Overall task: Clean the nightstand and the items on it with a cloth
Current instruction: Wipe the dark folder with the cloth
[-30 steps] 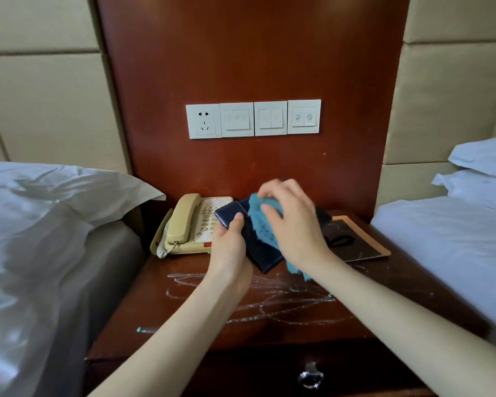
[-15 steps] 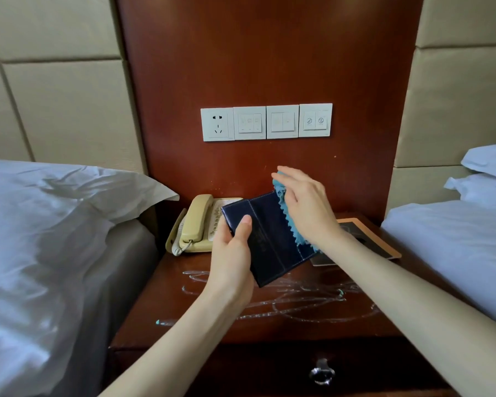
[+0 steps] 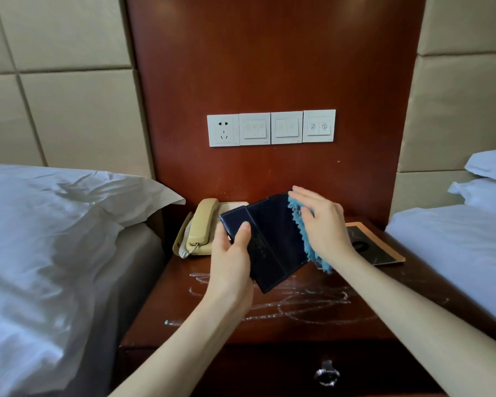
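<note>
My left hand (image 3: 232, 262) grips a dark blue folder (image 3: 272, 242) by its left edge and holds it tilted above the wooden nightstand (image 3: 241, 319). With flat fingers, my right hand (image 3: 324, 224) presses a blue cloth (image 3: 304, 233) against the folder's right edge. White smear marks (image 3: 298, 299) streak the nightstand top under the folder. A beige telephone (image 3: 201, 227) sits at the back left of the nightstand. At the back right lies a dark framed card (image 3: 375, 247), partly hidden by my right wrist.
A bed with a white pillow (image 3: 55, 224) borders the nightstand on the left, another bed (image 3: 455, 247) on the right. A row of white wall switches (image 3: 271, 128) is on the wood panel behind. A drawer knob (image 3: 326, 375) is at the front.
My right hand has swept the cloth from the folder's middle to its right edge, uncovering the folder's face. The view has shifted slightly to the left.
</note>
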The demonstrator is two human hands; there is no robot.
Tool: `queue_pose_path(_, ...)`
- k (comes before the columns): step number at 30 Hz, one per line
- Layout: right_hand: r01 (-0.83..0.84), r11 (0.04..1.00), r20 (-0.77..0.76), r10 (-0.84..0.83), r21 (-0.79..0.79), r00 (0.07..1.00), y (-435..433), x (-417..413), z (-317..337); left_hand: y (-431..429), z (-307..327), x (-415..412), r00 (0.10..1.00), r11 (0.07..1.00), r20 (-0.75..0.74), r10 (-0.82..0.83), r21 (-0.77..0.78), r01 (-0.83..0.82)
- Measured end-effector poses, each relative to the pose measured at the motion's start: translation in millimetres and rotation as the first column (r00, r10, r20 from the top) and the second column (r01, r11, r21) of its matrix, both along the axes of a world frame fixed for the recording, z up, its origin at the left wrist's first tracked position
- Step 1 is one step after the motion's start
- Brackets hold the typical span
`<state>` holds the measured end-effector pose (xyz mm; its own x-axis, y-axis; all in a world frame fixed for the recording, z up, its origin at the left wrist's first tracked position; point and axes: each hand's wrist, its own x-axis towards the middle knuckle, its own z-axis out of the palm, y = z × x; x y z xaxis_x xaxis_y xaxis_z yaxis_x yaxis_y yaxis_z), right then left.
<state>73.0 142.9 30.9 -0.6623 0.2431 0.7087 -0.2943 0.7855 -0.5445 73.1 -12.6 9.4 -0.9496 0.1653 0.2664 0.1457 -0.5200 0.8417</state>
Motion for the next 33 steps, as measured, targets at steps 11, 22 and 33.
queue_pose_path(11,-0.230,0.973,-0.063,0.232,0.035,0.971,-53.7,14.8,-34.7,-10.0,6.9,-6.8,0.998,0.996,0.019,0.064,0.066,-0.065)
queue_pose_path(22,0.026,0.959,-0.108,-0.059,-0.283,0.992,-32.9,-16.3,17.8,-1.4,9.8,2.3,0.990,0.999,-0.144,0.002,-0.045,-0.008)
queue_pose_path(33,-0.179,0.961,-0.219,0.132,-0.210,0.967,-17.0,-11.8,2.7,2.6,-3.3,5.5,0.984,0.997,-0.177,0.010,-0.067,-0.022)
